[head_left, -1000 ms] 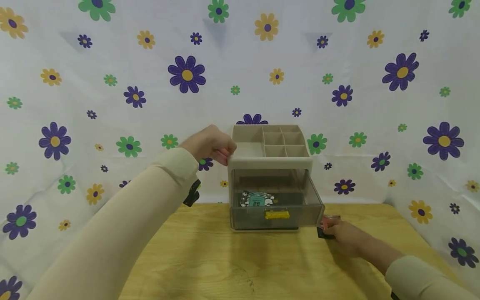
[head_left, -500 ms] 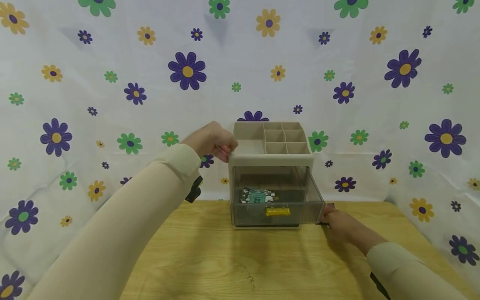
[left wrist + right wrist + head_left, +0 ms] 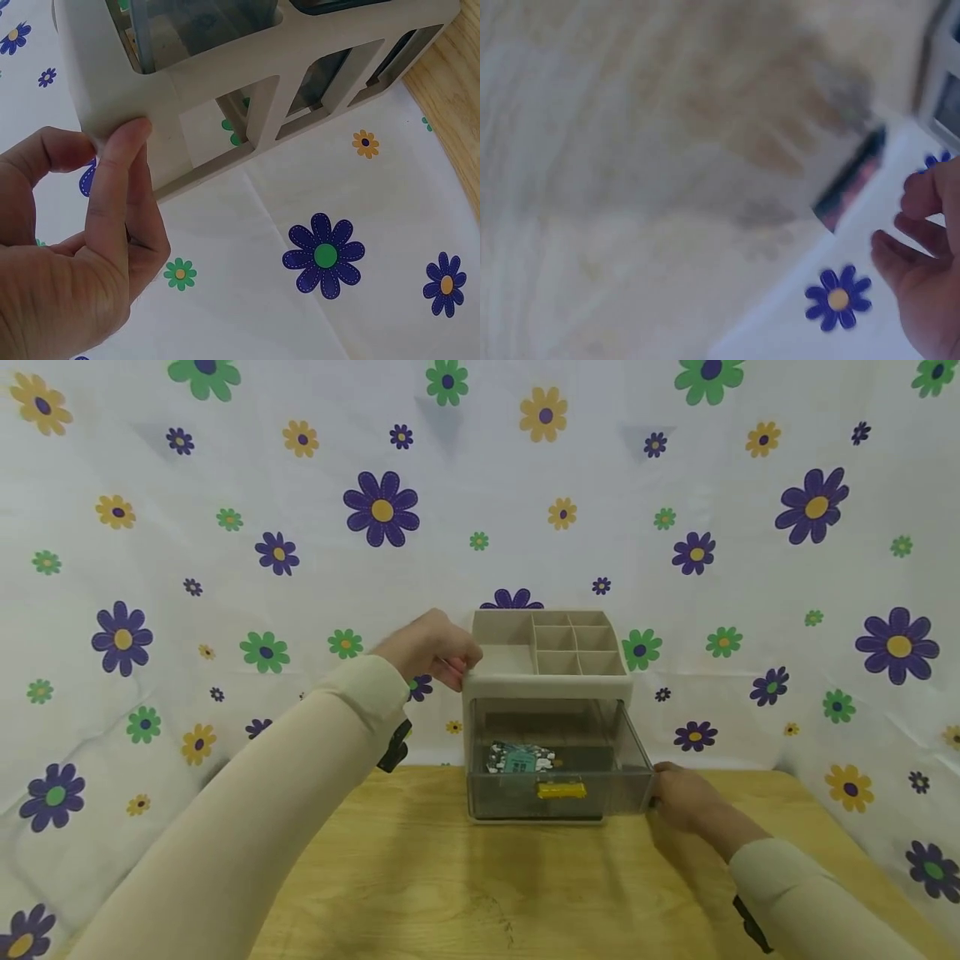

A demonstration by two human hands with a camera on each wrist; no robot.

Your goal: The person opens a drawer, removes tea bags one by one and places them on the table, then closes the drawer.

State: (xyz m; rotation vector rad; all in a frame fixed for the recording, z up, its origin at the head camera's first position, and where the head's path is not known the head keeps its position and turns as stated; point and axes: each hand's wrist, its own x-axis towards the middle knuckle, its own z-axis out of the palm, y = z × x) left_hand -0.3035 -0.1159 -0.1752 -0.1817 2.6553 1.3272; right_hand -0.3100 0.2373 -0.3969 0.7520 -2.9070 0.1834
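Note:
A beige desk organizer (image 3: 547, 687) with a clear grey drawer (image 3: 510, 797) pulled out stands on the table. In the head view my left hand (image 3: 435, 647) is at its upper left corner; the left wrist view shows thumb and fingers pinching the beige edge (image 3: 112, 112). My right hand (image 3: 686, 797) is low beside the drawer's right side, fingertips partly hidden behind it. In the right wrist view its fingers are loosely curled, with nothing between them. A flat dark and pink packet (image 3: 851, 180) lies near the table's back edge, apart from those fingers.
Inside the drawer lies a black-and-white packet with a teal label (image 3: 521, 758). The drawer has a yellow handle (image 3: 561, 790). Small compartments (image 3: 577, 643) divide the organizer's top. A flowered white cloth (image 3: 247, 485) hangs behind the wooden table (image 3: 420, 877).
My right hand has moved in beside the drawer and let go of the packet it held a second ago. The left hand has stayed on the organizer's corner.

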